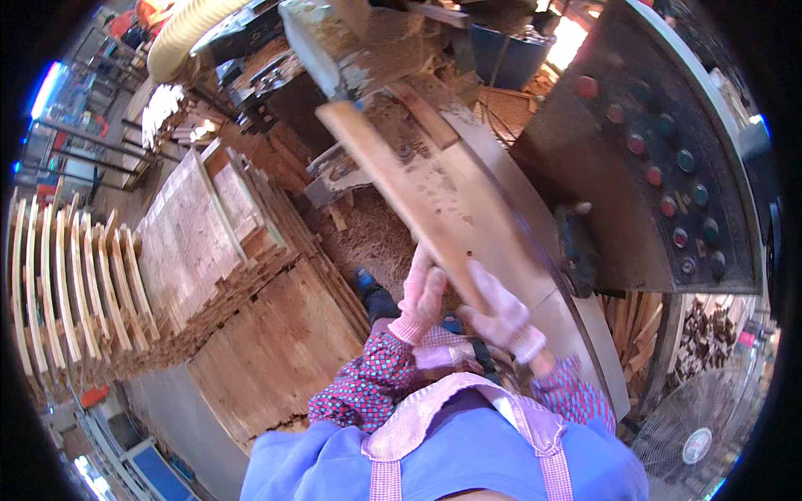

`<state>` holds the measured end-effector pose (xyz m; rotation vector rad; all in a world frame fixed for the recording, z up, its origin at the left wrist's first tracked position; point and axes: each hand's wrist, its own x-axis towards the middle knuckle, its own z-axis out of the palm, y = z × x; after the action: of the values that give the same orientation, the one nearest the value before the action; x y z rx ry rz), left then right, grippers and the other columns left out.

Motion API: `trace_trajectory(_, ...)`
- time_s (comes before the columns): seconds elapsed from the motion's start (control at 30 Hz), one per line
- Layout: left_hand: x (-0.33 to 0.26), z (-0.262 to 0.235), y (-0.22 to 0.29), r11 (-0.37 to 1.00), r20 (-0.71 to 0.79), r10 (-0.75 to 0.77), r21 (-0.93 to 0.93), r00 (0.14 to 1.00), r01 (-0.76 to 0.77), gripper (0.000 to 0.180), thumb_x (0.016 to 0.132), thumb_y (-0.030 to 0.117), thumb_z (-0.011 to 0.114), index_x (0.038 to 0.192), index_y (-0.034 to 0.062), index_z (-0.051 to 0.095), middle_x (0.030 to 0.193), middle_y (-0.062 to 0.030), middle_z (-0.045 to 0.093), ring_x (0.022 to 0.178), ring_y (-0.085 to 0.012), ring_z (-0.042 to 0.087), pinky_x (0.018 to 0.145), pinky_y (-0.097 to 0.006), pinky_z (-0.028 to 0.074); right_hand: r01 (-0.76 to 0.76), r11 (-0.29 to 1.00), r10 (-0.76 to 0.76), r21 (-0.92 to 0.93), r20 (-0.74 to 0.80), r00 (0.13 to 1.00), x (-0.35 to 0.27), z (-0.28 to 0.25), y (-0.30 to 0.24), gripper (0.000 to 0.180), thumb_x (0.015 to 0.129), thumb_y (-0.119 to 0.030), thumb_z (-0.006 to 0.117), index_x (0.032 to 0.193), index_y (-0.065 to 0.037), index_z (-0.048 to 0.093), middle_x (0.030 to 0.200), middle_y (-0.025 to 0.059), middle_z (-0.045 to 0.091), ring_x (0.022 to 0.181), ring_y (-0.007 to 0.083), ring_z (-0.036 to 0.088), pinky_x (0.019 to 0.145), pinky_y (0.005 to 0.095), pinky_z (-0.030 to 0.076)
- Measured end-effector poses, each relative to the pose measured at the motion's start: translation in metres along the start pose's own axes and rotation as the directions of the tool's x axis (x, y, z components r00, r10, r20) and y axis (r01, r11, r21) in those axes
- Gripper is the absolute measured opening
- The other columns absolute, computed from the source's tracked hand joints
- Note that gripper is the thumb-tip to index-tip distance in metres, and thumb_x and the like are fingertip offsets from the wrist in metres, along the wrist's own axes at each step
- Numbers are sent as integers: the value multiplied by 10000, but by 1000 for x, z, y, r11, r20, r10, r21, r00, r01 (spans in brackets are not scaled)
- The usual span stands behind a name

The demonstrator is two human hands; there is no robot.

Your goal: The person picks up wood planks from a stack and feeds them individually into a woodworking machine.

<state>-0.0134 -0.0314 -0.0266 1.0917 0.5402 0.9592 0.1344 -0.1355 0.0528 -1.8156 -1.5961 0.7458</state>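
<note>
Wooden board [396, 188] — near end between left hand [421, 294] and right hand [501, 312] | fingers at edges | grip — can't tell

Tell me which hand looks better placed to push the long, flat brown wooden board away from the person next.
Probably the right, pink-gloved hand: it sits at the near end of the board. The left, pink-gloved hand is beside the board's left edge instead.
</note>
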Motion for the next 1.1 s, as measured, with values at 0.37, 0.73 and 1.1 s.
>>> trace_trajectory(0.37,122,-379,98,-411,-802,231,433,551,803,998,851,502,628,1542,-17,129,1615,-233,126,1493,-400,122,1216,-480,106,-106,749,15,-654,-143,990,-2,-6,87,529,935,-186,539,1421,4,454,1463,238,437,1354,463,384,1154,527,288)
trace_trajectory(0.73,153,-455,111,-259,-770,183,562,611,786,884,690,284,743,1427,-4,346,1424,-248,421,1361,-410,378,1135,-466,319,154,729,-369,-667,-193,909,278,4,75,462,921,-113,571,1380,-108,523,1406,162,522,1303,383,472,1083,432,409)
trace_trajectory(1.1,2,-98,56,988,-532,-72,-154,844,-13,540,896,212,688,1353,43,453,1092,-120,627,968,-229,642,836,-344,552,71,940,-171,333,281,944,81,93,-80,872,848,-312,730,1512,21,273,1552,255,297,1435,335,328,1173,378,292)
